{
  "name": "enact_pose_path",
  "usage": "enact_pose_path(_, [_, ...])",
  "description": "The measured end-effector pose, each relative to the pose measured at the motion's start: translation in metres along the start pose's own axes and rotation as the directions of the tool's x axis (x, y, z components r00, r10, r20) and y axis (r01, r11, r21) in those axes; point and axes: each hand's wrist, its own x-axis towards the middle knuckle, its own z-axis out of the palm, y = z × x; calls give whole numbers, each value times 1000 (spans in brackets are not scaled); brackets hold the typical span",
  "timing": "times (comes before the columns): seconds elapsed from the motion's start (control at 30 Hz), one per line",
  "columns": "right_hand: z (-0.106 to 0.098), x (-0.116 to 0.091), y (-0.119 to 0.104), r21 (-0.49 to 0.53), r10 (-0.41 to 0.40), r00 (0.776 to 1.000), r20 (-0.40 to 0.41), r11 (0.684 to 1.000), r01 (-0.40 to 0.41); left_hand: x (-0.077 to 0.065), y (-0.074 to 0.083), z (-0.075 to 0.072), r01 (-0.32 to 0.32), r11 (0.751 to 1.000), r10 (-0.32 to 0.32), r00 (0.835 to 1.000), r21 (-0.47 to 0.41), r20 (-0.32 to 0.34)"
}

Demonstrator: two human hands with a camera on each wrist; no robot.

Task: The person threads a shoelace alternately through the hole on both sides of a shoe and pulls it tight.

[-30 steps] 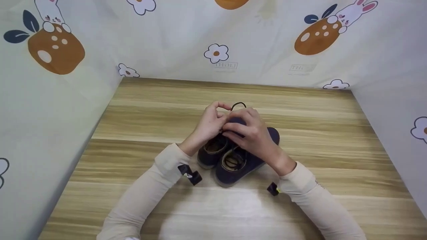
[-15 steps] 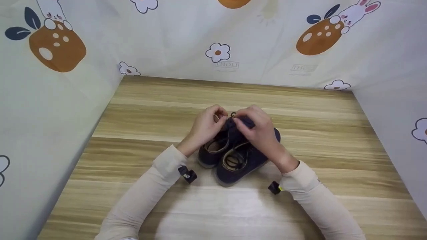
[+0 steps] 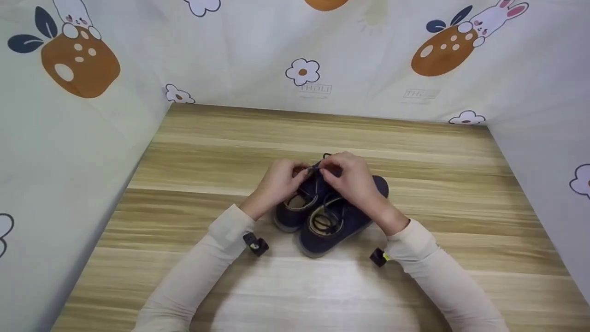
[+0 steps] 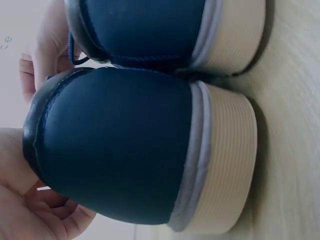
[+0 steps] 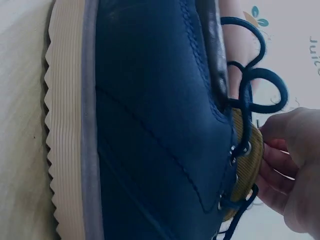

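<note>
Two dark blue lace-up shoes stand side by side, heels towards me: a left shoe (image 3: 288,219) and a right shoe (image 3: 314,244). Over the front of the left shoe, my left hand (image 3: 280,182) pinches a shoelace between thumb and forefinger. Just beside it, my right hand (image 3: 354,179) also pinches lace, thumb and index fingertips together. Both hands hide most of that shoe's front. In the right wrist view, loose lace (image 5: 245,102) loops above the right shoe's tan tongue (image 5: 248,162). The left wrist view shows the left shoe's heel (image 4: 120,145) and ridged pale sole (image 4: 225,160).
The shoes stand on a wood-grain table (image 3: 207,152). A pale printed cloth (image 3: 249,50) with flowers and rabbits rises at the back and both sides. Small black devices sit at the left wrist (image 3: 256,244) and right wrist (image 3: 379,257).
The hands, overlapping at first, have drawn apart and then come down close over the left shoe's front. The tall lace loop has become smaller. Both shoes stay in place.
</note>
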Motion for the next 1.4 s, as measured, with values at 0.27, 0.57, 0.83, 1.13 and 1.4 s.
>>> enact_pose_path(0.27, [6,13,-7,-141,-27,989,144,989,47,1,0,0,25,998,-25,1000,-54,-15])
enact_pose_path(0.57, [12,10,-9,-201,-89,994,64,974,100,1,2,-1,35,995,-37,999,-98,-18])
enact_pose_path(0.83, [21,11,-8,-203,-75,996,56,975,85,2,-6,-4,14,993,-9,999,-116,40])
enact_pose_path(1.13, [7,14,3,6,69,997,17,998,-69,7,-15,-6,28,987,-21,999,-159,48])
enact_pose_path(1.4, [-15,15,31,-88,163,955,247,985,-146,6,13,-32,13,641,-96,993,-767,-63])
